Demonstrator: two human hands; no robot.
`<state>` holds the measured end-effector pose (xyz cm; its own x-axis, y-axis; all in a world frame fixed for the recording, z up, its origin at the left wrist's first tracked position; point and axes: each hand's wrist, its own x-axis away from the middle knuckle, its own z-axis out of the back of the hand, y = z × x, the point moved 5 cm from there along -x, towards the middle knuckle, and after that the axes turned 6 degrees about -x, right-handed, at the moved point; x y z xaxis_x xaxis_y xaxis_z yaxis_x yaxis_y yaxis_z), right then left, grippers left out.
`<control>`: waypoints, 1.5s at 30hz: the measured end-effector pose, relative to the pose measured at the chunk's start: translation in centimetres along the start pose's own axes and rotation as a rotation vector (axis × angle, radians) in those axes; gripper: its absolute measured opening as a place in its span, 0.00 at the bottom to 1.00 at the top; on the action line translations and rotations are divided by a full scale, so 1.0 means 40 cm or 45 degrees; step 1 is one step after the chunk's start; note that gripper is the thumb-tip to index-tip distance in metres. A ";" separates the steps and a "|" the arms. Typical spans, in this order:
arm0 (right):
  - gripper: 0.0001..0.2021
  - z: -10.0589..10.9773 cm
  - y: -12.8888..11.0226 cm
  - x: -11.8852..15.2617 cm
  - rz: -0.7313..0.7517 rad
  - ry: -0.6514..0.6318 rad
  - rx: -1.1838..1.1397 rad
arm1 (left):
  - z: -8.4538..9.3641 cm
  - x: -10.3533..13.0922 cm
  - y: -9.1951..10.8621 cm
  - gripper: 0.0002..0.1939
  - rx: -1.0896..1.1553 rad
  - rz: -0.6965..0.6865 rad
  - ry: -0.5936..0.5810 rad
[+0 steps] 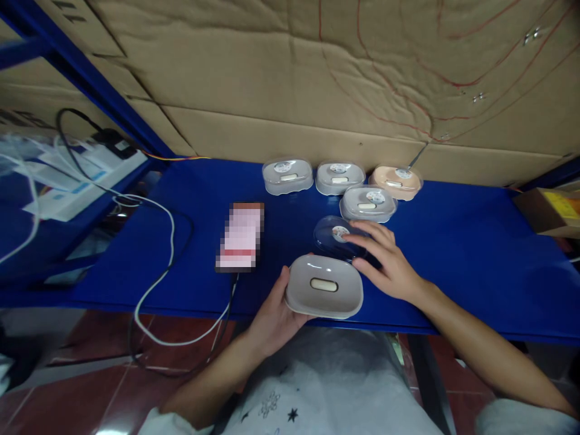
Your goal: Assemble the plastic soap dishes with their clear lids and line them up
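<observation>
My left hand [276, 317] is closed around the left end of a grey soap box base [301, 284], without a lid, at the table's front edge. Its smooth inside faces up, with a pale oblong piece [324, 284] in the middle. Just beyond it is a clear oval lid [328, 238] with a round sticker [340, 234]. My right hand [392, 266] grips the lid's right end, fingers over the top and thumb at the near side. Whether the lid rests fully on the table is hard to tell.
Behind stand several lidded soap boxes, grey ones [287, 178] and a peach one [399, 184], on the blue table [462, 260]. A phone [240, 235] with cables [172, 241] lies left. Cardboard [254, 72] forms the back; power strips [86, 181] are far left, a small carton [550, 211] right.
</observation>
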<state>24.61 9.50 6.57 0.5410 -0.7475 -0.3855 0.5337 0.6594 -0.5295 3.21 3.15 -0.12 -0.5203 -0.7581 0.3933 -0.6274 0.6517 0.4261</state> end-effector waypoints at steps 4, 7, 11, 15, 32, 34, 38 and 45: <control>0.33 -0.035 -0.089 0.012 0.331 -0.261 -0.104 | 0.003 -0.002 0.003 0.30 0.026 -0.056 0.029; 0.34 -0.064 -0.107 0.016 0.333 -0.315 -0.125 | 0.001 -0.002 0.006 0.31 0.045 -0.107 0.058; 0.29 -0.072 -0.106 0.012 0.309 -0.285 -0.188 | -0.005 0.000 0.004 0.37 0.001 -0.140 0.033; 0.29 -0.064 -0.119 0.007 0.372 -0.296 -0.174 | -0.003 -0.001 0.003 0.41 -0.015 -0.150 0.036; 0.21 0.002 -0.086 -0.003 0.182 0.035 -0.565 | 0.016 0.004 0.004 0.27 -0.007 -0.172 -0.038; 0.22 0.013 -0.082 -0.002 0.183 0.108 -0.487 | 0.021 0.006 0.008 0.24 0.001 -0.177 -0.014; 0.24 0.020 -0.088 -0.001 0.251 0.142 -0.359 | 0.013 0.012 0.014 0.24 -0.006 -0.184 0.060; 0.24 0.030 -0.072 0.002 0.171 0.211 -0.186 | 0.010 0.046 0.056 0.34 -0.425 -0.447 0.338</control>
<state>23.89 7.65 8.99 0.4803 -0.6648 -0.5721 0.3579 0.7440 -0.5642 0.60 3.21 1.25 -0.1219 -0.9271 0.3545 -0.4971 0.3661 0.7867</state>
